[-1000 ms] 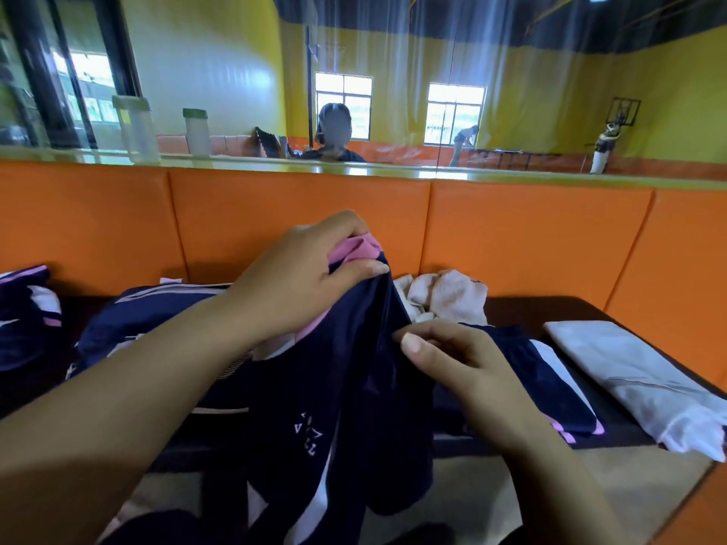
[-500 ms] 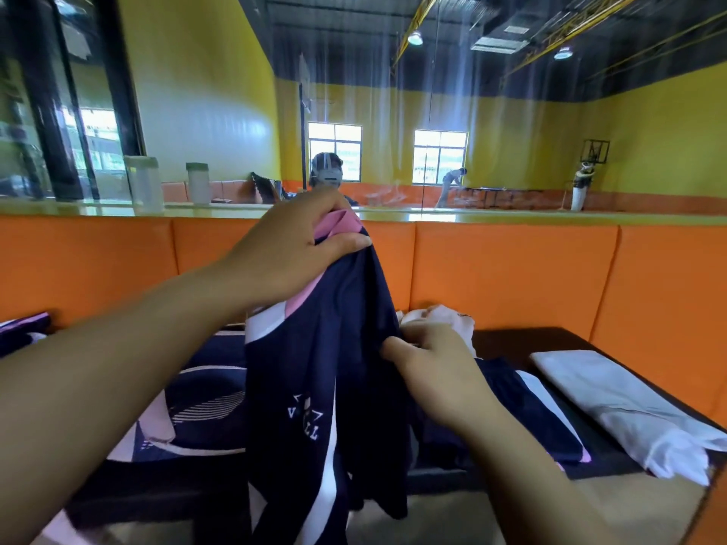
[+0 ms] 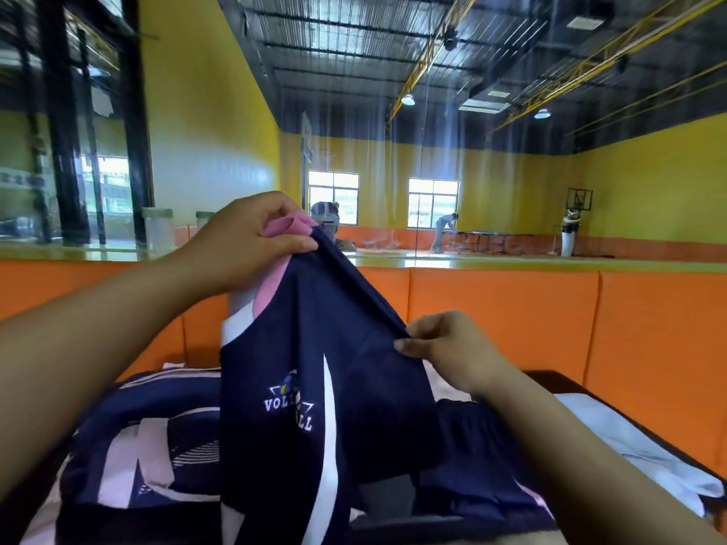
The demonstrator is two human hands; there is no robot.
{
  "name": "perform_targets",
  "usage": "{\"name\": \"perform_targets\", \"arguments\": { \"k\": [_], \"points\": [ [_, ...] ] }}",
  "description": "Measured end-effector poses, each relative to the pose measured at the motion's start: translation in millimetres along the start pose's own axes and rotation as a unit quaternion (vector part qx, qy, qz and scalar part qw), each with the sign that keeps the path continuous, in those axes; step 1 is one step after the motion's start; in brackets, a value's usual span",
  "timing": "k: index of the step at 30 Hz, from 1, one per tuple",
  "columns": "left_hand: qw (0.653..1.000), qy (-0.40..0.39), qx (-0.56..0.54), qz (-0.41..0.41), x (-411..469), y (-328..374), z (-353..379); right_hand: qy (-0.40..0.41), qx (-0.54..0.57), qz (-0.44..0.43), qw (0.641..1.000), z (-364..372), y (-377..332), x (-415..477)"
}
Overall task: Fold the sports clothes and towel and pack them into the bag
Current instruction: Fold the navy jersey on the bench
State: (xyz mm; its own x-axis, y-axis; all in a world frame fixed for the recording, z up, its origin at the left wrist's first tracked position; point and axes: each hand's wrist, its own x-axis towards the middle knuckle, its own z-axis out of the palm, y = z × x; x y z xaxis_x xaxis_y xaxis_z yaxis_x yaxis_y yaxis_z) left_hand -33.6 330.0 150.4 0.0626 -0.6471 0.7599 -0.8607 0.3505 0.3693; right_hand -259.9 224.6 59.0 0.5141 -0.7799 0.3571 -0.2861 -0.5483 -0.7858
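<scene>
1. Hanging below both hands, navy jersey (image 3: 314,407); left hand (image 3: 244,245) pinches pink collar corner high; right hand (image 3: 444,348) pinches hem edge lower, rightward.
2. Long axis vertical; judged: right hand nearer loose side.

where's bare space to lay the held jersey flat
Little. A dark strip between the white folded cloth and the orange backrest is bare. Left and centre are crowded: patterned jersey, navy shorts.

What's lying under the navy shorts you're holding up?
Under the navy shorts, another navy-and-white garment lies to the left and a dark navy piece to the right. Whatever sits directly behind the hanging fabric is covered.
</scene>
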Motion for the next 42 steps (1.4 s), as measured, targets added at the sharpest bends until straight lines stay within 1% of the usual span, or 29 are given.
{"name": "perform_targets", "arguments": {
  "k": [3,5,8,11,14,16,19,21,23,25,28,30,32,34,37,38,39,40,41,42],
  "points": [
    [1.0,0.01,0.008,-0.003,9.5,4.9,-16.6,0.007,-0.013,-0.024,1.0,-4.4,-14.4,6.8],
    [0.999,0.027,0.031,-0.003,16.1,7.5,-26.0,0.029,-0.044,-0.049,0.997,-6.1,-23.8,13.2],
    [0.995,0.076,0.067,-0.014,25.5,8.8,-38.3,0.088,-0.068,-0.106,0.988,-13.2,-42.6,22.8],
    [0.989,0.119,0.089,-0.028,32.0,8.0,-48.6,0.144,-0.1,-0.165,0.971,-25.6,-64.3,29.6],
    [0.983,0.14,0.117,-0.008,36.4,13.2,-61.1,0.148,-0.124,-0.195,0.962,-43.2,-88.5,33.9],
    [0.982,0.135,0.129,-0.004,38.5,23.9,-72.8,0.132,-0.17,-0.196,0.957,-57.5,-104.0,35.5],
    [0.987,0.104,0.124,-0.013,41.5,40.7,-92.4,0.097,-0.237,-0.214,0.943,-78.6,-128.1,31.0],
    [0.988,0.08,0.129,-0.015,45.6,45.8,-106.0,0.086,-0.246,-0.233,0.937,-91.5,-143.9,26.3],
    [0.988,0.051,0.143,-0.021,49.4,49.8,-119.6,0.095,-0.232,-0.241,0.937,-102.6,-158.7,21.3],
    [0.99,0.023,0.133,-0.035,52.3,54.5,-129.6,0.105,-0.229,-0.25,0.935,-110.8,-168.9,19.3],
    [0.993,0.0,0.112,-0.048,54.1,62.1,-135.9,0.128,-0.253,-0.255,0.925,-115.9,-174.9,18.9],
    [0.991,-0.008,0.132,-0.031,54.7,67.3,-134.4,0.147,-0.292,-0.255,0.91,-117.0,-178.4,16.6],
    [0.979,-0.007,0.201,-0.016,54.4,72.7,-131.7,0.138,-0.319,-0.235,0.907,-116.9,-184.0,10.9],
    [0.961,0.002,0.278,-0.009,53.7,77.6,-127.8,0.111,-0.339,-0.203,0.912,-116.2,-188.6,6.5],
    [0.943,0.025,0.331,0.002,51.1,78.9,-119.8,0.082,-0.341,-0.148,0.925,-113.1,-189.7,2.0],
    [0.943,0.035,0.332,0.003,50.6,77.0,-117.4,0.073,-0.318,-0.13,0.936,-112.1,-188.4,0.2],
    [0.953,0.044,0.301,0.0,50.2,76.1,-114.8,0.067,-0.286,-0.115,0.949,-111.3,-186.6,-1.9],
    [0.971,0.048,0.233,-0.013,49.9,74.9,-112.4,0.064,-0.257,-0.108,0.958,-110.6,-185.1,-4.8],
    [0.989,0.05,0.138,-0.031,49.2,74.4,-109.4,0.067,-0.236,-0.107,0.963,-110.7,-183.7,-7.6],
    [0.996,0.056,0.043,-0.048,49.8,73.9,-107.1,0.073,-0.22,-0.113,0.966,-111.4,-183.0,-10.3]
  ]
}}
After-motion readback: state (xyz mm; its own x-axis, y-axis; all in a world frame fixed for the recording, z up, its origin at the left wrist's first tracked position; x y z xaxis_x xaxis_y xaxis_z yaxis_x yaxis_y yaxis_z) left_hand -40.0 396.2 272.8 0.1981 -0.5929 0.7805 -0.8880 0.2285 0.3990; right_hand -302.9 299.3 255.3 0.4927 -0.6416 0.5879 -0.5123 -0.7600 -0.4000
